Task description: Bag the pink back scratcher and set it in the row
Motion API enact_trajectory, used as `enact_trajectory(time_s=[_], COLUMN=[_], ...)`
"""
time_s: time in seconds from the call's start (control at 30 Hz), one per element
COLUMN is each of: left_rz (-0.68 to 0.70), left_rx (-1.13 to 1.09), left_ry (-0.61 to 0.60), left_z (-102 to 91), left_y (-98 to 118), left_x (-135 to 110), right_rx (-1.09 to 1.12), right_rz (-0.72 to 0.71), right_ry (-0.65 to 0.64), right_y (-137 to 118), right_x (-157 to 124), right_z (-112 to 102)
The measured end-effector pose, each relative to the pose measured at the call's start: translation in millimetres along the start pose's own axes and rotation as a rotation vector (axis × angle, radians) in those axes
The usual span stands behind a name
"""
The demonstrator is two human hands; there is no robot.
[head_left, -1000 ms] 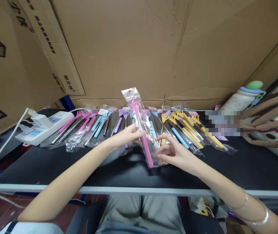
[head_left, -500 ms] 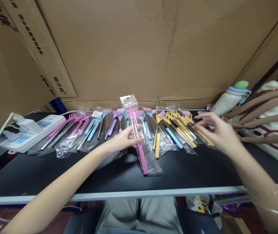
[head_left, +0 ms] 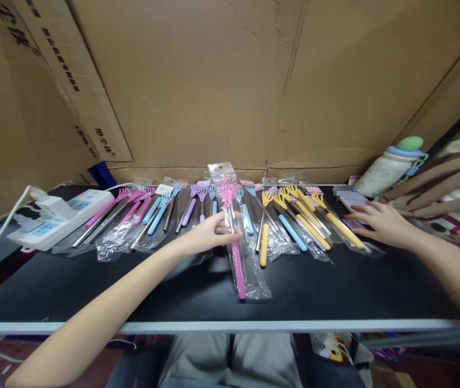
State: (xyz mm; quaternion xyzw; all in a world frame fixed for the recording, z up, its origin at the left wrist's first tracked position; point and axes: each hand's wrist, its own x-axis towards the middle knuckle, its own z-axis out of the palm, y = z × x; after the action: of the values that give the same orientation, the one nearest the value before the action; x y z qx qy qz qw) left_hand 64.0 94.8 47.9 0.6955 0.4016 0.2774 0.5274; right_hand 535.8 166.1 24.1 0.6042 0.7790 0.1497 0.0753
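Note:
My left hand [head_left: 209, 234] is closed around the shaft of a pink back scratcher [head_left: 237, 267], which sits in a clear plastic bag with its claw end up and its handle toward me. At the right, my right hand [head_left: 385, 222] has its fingers spread over a flat, pale phone-like object [head_left: 353, 199], partly covered. Just left of those fingers lies a bagged yellow back scratcher [head_left: 345, 230]. More bagged scratchers lie in a row along the table: yellow, a blue one [head_left: 292, 231], a purple one [head_left: 188, 212] and a pink one [head_left: 143, 209].
A white power strip [head_left: 68, 218] with a plugged-in charger lies at the left. A white bottle [head_left: 389, 170] and a bag with brown straps [head_left: 452, 186] stand at the right. Behind the black table [head_left: 149, 291] rises a cardboard wall [head_left: 197, 91].
My right hand has moved right and down, from above the yellow scratchers to the flat phone-like object. My left hand keeps holding the pink back scratcher. The view has shifted slightly.

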Motion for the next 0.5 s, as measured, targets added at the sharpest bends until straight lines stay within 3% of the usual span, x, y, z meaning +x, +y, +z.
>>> enact_trajectory(time_s=[0.27, 0.5], left_rz=[-0.004, -0.003], left_rx=[-0.004, -0.002], left_ry=[0.007, 0.006], left_z=[-0.4, -1.0], left_y=[0, 0], left_x=[0, 0], right_rx=[0.058, 0.016], right_rz=[-0.100, -0.087], right_ry=[0.032, 0.112], right_y=[17, 22], right_x=[2, -25], right_z=[-1, 10])
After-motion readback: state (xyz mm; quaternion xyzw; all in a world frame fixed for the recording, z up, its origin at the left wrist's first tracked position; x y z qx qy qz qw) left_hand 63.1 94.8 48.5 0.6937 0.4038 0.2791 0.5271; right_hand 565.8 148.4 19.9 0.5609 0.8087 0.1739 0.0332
